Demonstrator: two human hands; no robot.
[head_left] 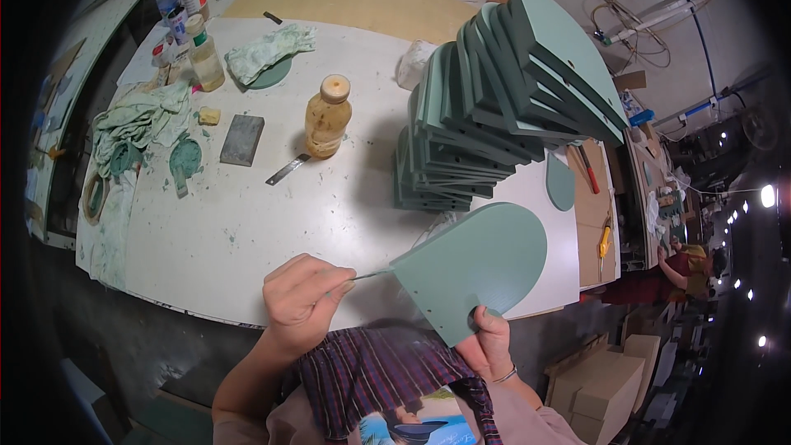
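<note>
Green flat round-ended panel (482, 259): right hand (488, 348) pinches its edge; left hand (303, 301) pinches 1 thin dark strip (373, 274) at the panel's corner.

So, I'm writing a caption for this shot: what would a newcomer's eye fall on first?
Probably the tall, leaning stack of green boards on the white table, just right of the picture's middle. Next, the single green board in front of it, held near one corner by the right hand, while the left hand pinches a thin strip at another corner. Left of the stack stands a brownish bottle.
</note>
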